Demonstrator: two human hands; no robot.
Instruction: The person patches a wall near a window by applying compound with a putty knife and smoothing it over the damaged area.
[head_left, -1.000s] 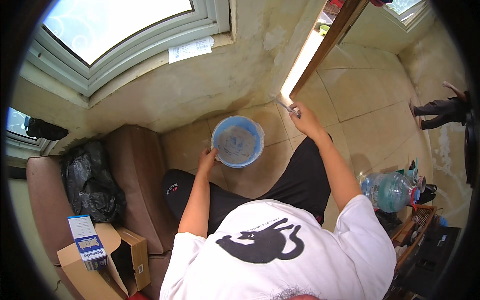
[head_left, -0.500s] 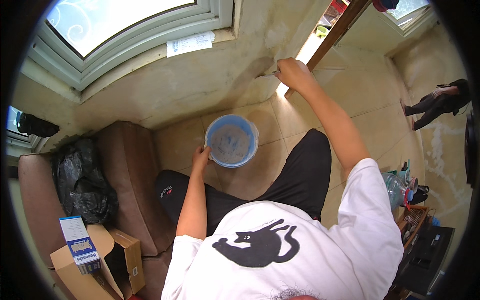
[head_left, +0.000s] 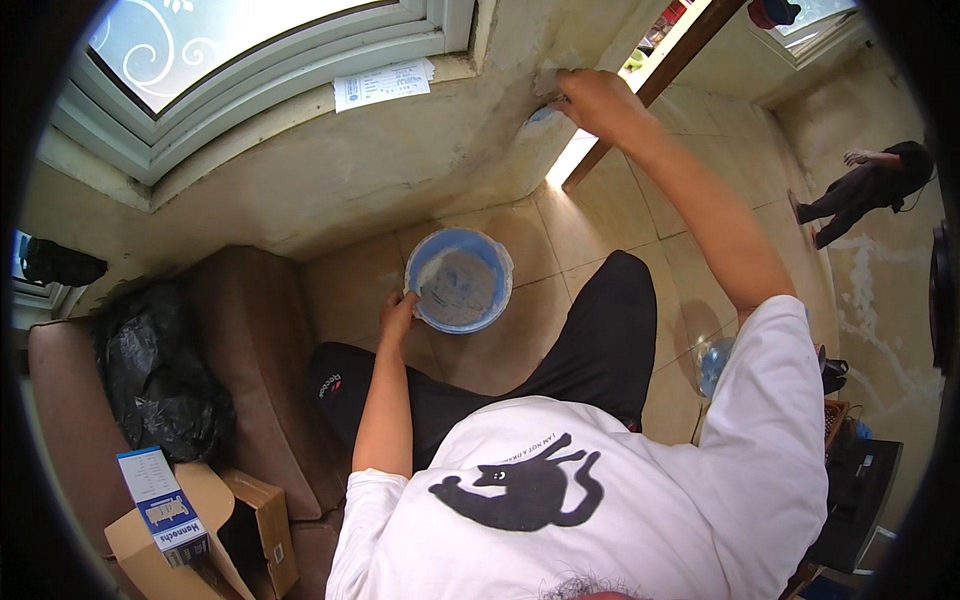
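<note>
With my left hand (head_left: 398,317) I grip the near left rim of a blue bucket (head_left: 418,268), fingers closed on its edge. A greyish-white paste (head_left: 462,286) lies in the bucket, smeared up its inner wall. My right hand (head_left: 603,106) is raised at the wall corner by the door opening, closed round a putty knife (head_left: 545,84) whose blade lies at the wall. The hand hides its handle. A wet-looking darker patch (head_left: 497,112) shows on the plaster wall (head_left: 330,170) beside it.
A window (head_left: 250,80) with a paper slip (head_left: 384,84) on its sill is at upper left. To the left stands a brown sofa (head_left: 262,350) with a black plastic bag (head_left: 160,370) and a cardboard box (head_left: 262,520). A wooden door frame (head_left: 660,85) rises at right; another person (head_left: 875,180) stands beyond.
My right hand has moved up the wall corner with the putty knife. My left hand stays on the bucket rim. The person at far right has shifted slightly.
</note>
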